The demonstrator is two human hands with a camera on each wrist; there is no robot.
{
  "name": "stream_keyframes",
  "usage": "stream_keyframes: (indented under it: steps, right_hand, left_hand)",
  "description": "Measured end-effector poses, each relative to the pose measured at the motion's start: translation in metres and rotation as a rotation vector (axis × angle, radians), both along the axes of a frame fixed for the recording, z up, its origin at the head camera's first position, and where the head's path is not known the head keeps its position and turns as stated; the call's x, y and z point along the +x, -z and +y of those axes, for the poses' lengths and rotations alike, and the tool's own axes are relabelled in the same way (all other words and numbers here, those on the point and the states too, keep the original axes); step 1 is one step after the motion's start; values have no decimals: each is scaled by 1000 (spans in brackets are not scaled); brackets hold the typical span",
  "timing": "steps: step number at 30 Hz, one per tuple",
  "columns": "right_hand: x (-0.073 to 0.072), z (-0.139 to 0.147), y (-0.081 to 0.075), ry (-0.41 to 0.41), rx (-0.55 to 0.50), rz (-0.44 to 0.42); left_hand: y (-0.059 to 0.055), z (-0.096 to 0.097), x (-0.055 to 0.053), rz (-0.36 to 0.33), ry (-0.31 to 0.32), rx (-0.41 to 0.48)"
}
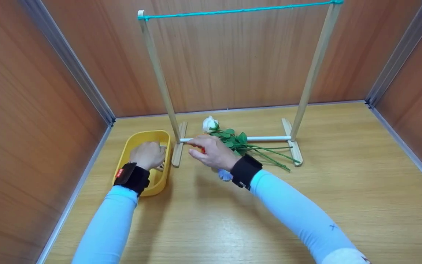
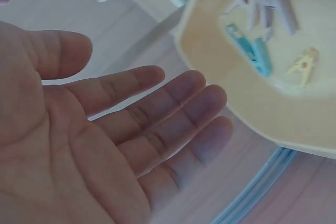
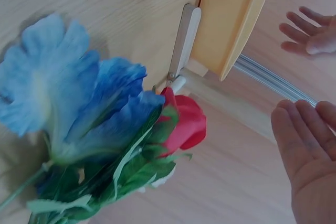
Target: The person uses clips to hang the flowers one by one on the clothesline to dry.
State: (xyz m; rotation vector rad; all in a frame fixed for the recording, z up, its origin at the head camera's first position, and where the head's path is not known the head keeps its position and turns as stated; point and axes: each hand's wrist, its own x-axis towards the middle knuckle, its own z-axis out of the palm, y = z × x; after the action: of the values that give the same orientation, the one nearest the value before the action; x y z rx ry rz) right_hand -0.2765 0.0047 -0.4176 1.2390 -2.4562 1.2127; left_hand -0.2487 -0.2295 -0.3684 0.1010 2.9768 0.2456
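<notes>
My left hand (image 1: 147, 155) is over the yellow plastic basket (image 1: 123, 157). In the left wrist view its fingers are extended and the palm holds nothing. Inside the basket lie several clothespins, among them a teal clothespin (image 2: 251, 53), a pale yellow clothespin (image 2: 303, 66) and a greyish-purple clothespin (image 2: 279, 3). My right hand (image 1: 216, 151) hovers above a bunch of artificial flowers, its fingers extended. The bunch has a white rose (image 1: 209, 124), a red rose (image 3: 188, 123) and blue flowers (image 3: 39, 77), with green leaves and stems (image 1: 273, 156). My right hand partly hides it in the head view.
Behind the bunch stands a wooden frame with a left post (image 1: 159, 79), a right post (image 1: 315, 73), a teal string (image 1: 233, 11) across the top and a white rod (image 1: 269, 138) low down. Wood-grain panels (image 1: 233, 66) enclose the tabletop (image 1: 350, 176).
</notes>
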Motion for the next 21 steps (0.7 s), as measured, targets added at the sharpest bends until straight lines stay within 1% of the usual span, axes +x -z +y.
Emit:
stream_keyframes:
  steps: [6, 11, 14, 17, 19, 21]
  right_hand:
    - [-5, -14, 2, 6, 35, -49]
    - [-8, -25, 9, 30, 27, -98]
    - [-8, -31, 15, 45, 15, -105]
    - [-8, -34, 22, 46, 15, -89]
    - [-8, -36, 25, 48, 22, -85]
    - [-7, -38, 28, 50, 29, -91]
  left_hand:
    - [10, -6, -8, -125, -49, 14]
    - [17, -11, -13, -183, -91, 19]
    - [23, -13, -15, -217, -121, 26]
    - [28, -13, -17, -231, -128, 4]
    - [31, -12, -17, -223, -115, -28]
    - [34, -10, -17, -204, -86, -73]
